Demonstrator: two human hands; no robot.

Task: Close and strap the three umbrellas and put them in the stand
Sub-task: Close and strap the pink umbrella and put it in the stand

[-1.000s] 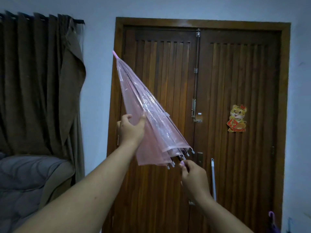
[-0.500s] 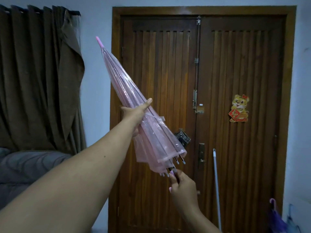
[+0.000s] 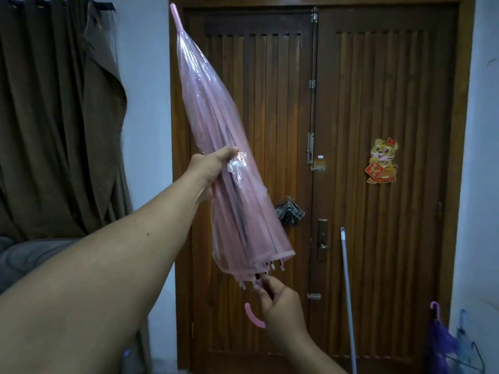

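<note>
Since the earlier frame the pink umbrella (image 3: pixel 229 168) stands steeper, its tip now close to the top edge of the frame, and the curved pink handle (image 3: pixel 252 317) has come into sight at the lower centre. The umbrella is closed but loose, and it slants from the upper centre down toward the lower centre, in front of the wooden double door (image 3: pixel 378 103). The left hand (image 3: pixel 209 168) reaches in from the lower left and its grip is closed around the middle of the folded canopy, with the thumb lying on top of the plastic. The right hand (image 3: pixel 280 306) comes from the bottom of the frame, and its fingers are curled around the shaft just under the rib tips, above the handle. At the lower right corner a purple umbrella (image 3: pixel 440 344) and a pale blue umbrella (image 3: pixel 463 333) stand in a wire stand (image 3: pixel 478 357). A grey pole (image 3: pixel 347 292) leans on the door, right of centre. A tiger sticker (image 3: pixel 382 160) is on the right door leaf, and a dark curtain (image 3: pixel 54 117) fills the left side.
</note>
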